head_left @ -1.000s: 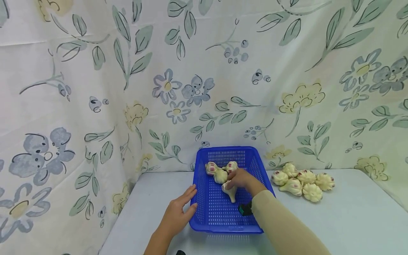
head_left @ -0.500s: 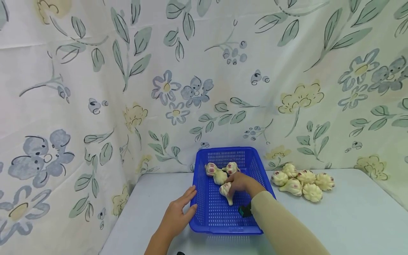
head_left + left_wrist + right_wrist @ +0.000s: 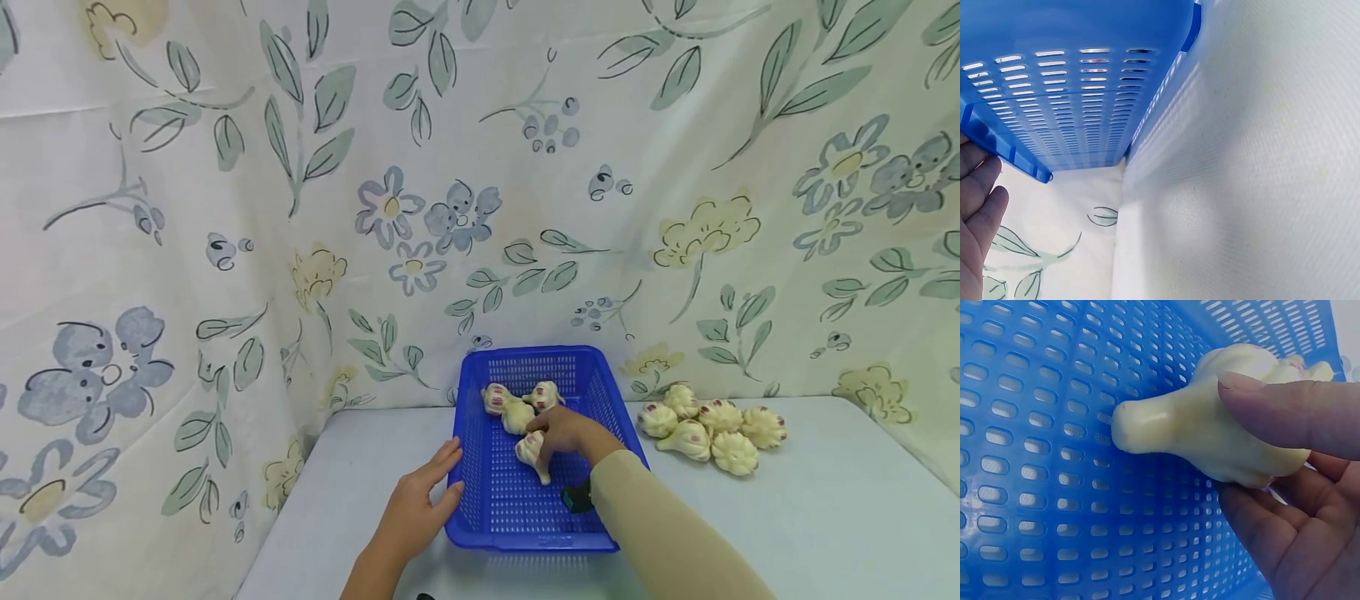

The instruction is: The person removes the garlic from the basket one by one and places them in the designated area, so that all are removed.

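My right hand (image 3: 568, 433) reaches into a blue plastic basket (image 3: 517, 540) and holds a garlic bulb (image 3: 529, 450) low over the basket floor. In the right wrist view the thumb lies on one side of the pale garlic bulb (image 3: 1204, 425) and curled fingers on the other, its stem pointing at the perforated floor. Three more garlic bulbs (image 3: 517, 414) lie together at the far end inside. My left hand (image 3: 422, 500) has its fingers extended along the basket's left rim; the left wrist view shows those fingertips (image 3: 985, 172) at the rim's underside.
Several garlic bulbs (image 3: 724, 417) lie grouped on the white table (image 3: 840, 500) to the right of the basket. A small dark device (image 3: 576, 497) shows at the right wrist. A floral cloth (image 3: 480, 167) hangs behind the table.
The garlic bulb in my right hand has shifted slightly left and down inside the basket, its stem end moving with it. My left hand stays at the rim.
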{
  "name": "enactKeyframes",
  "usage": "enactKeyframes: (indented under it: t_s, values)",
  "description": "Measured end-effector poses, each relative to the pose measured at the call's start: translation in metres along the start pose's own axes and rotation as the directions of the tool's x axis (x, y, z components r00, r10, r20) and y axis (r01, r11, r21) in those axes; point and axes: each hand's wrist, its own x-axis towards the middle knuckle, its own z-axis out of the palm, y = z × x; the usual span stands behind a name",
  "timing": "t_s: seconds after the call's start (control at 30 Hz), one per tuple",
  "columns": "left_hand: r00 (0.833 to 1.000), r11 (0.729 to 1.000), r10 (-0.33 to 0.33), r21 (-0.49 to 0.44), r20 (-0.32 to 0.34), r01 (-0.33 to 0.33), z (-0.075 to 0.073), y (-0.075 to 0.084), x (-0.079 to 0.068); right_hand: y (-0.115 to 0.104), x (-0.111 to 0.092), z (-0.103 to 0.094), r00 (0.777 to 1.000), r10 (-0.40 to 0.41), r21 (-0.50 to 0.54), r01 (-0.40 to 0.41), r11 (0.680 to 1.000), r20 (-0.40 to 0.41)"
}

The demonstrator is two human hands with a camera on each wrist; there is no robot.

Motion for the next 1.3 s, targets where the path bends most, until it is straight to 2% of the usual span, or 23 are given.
enactKeyframes:
  t_s: [0.37,0.53,0.67,0.9,1.17,1.3]
  values:
    - [1.000,1.000,0.007,0.013,0.001,-0.007,0.000,0.000,0.001,0.002,0.003,0.000,0.999,-0.047,-0.072,0.047,0.996,0.009]
    - [1.000,1.000,0.004,0.011,0.000,-0.004,0.000,0.000,0.001,0.001,0.004,0.001,0.998,-0.068,-0.048,0.068,0.997,-0.003]
    - [1.000,1.000,0.011,0.010,-0.006,-0.011,0.000,-0.001,0.001,0.002,0.008,0.002,0.992,-0.125,-0.015,0.125,0.992,-0.018]
    - [1.000,1.000,0.024,-0.003,-0.016,-0.024,0.000,0.000,0.001,-0.001,0.013,0.003,0.968,-0.236,0.016,0.238,0.971,-0.086]
    - [1.000,1.000,0.021,-0.006,-0.012,-0.021,0.000,-0.001,0.000,-0.010,0.010,0.000,0.942,-0.272,0.033,0.283,0.958,-0.195]
    - [1.000,1.000,0.015,-0.003,-0.007,-0.015,0.000,-0.001,-0.001,-0.016,0.004,-0.002,0.935,-0.262,0.059,0.283,0.957,-0.237]
